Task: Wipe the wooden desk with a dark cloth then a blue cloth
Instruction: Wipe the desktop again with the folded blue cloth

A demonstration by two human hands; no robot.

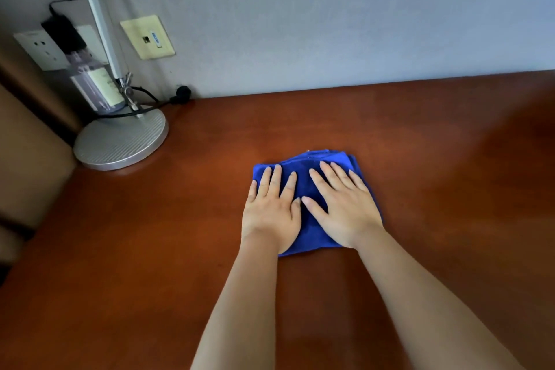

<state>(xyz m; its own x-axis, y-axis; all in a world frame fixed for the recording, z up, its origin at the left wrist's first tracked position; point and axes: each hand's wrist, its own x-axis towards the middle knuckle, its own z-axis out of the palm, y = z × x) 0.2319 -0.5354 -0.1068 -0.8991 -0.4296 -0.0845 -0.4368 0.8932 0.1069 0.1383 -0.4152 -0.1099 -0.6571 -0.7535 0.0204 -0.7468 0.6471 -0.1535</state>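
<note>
A folded blue cloth lies flat near the middle of the reddish-brown wooden desk. My left hand presses on the cloth's left half with straight, spread fingers. My right hand lies flat on the right half, fingers also straight and pointing away from me. The two hands sit side by side, thumbs nearly touching. No dark cloth is in view.
A desk lamp with a round silver base and slanted pole stands at the desk's back left, next to a clear plastic container. Wall sockets, a black plug and cables run along the grey wall behind.
</note>
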